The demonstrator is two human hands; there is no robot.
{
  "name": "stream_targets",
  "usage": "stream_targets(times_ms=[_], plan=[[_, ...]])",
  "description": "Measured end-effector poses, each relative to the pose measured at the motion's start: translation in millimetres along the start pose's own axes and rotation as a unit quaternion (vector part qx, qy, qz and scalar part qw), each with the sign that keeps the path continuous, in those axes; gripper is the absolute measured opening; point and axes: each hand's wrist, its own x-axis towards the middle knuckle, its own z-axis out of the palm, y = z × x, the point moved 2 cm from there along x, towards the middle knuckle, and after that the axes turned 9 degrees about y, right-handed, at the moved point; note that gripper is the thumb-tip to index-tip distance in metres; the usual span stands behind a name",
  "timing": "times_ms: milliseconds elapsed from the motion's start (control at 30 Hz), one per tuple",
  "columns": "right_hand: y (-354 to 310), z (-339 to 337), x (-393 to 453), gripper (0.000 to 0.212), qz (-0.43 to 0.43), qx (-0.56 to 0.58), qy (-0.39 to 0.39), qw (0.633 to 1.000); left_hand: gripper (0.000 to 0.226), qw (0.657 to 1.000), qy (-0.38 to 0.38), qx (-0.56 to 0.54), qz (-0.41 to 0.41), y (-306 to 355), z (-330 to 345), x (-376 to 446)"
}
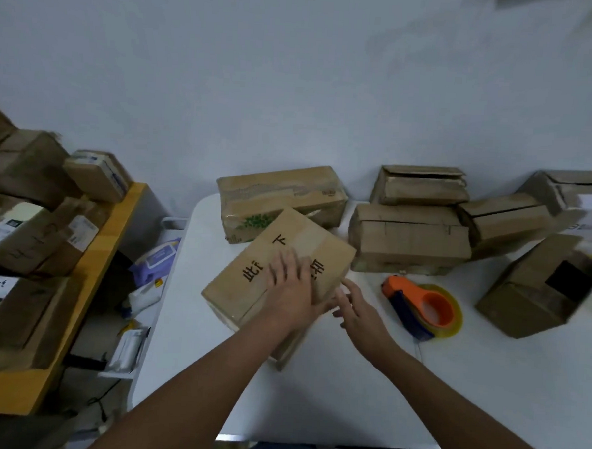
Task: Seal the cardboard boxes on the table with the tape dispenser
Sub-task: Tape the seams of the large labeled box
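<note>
Left hand [289, 285] flat on printed box [278, 275], lying diagonally near-left to far-right.

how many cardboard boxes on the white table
6: one under the left hand, one behind it, two stacked at back centre, one beside them, one at right. Others may be cropped.

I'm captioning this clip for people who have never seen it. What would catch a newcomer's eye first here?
First, the brown cardboard box with black printed characters at the centre of the white table, with the left hand flat on top and the right hand at its near-right corner. Next, the orange and dark blue tape dispenser with its yellowish tape roll lying untouched just right of the hands. Behind them, a row of worn brown cardboard boxes lines the wall.
</note>
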Motion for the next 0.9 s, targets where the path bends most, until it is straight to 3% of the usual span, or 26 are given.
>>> stream_targets(times_ms=[100, 233, 333, 433, 533, 700, 900], plan=[[5, -10, 1, 0.043, -0.012, -0.006, 0.063, 0.998, 0.115, 0.997, -0.029, 0.06, 0.043, -1, 8, -5], [9, -28, 8, 0.04, -0.051, -0.058, 0.169, 0.983, 0.089, 0.971, -0.076, 0.064, 0.219, -48, -3, -12], [6, -32, 17, 0.042, -0.082, -0.091, 0.196, 0.973, 0.092, 0.952, -0.038, 0.092, 0.289, -81, -15, -18], [1, -30, 30, 0.048, -0.054, -0.1, 0.153, 0.982, 0.072, 0.966, 0.079, 0.039, 0.242, -88, -17, -28], [3, -24, 34, 0.048, -0.014, -0.103, 0.089, 0.991, 0.043, 0.981, 0.121, -0.028, 0.148, -86, 0, -37], [16, -12, 18, 0.027, -0.03, -0.079, 0.085, 0.993, 0.089, 0.989, 0.019, -0.064, 0.134, -73, 24, -46], [36, -25, -4, 0.017, -0.023, -0.046, 0.15, 0.987, 0.093, 0.976, -0.052, -0.02, 0.209, -59, 10, -26]])
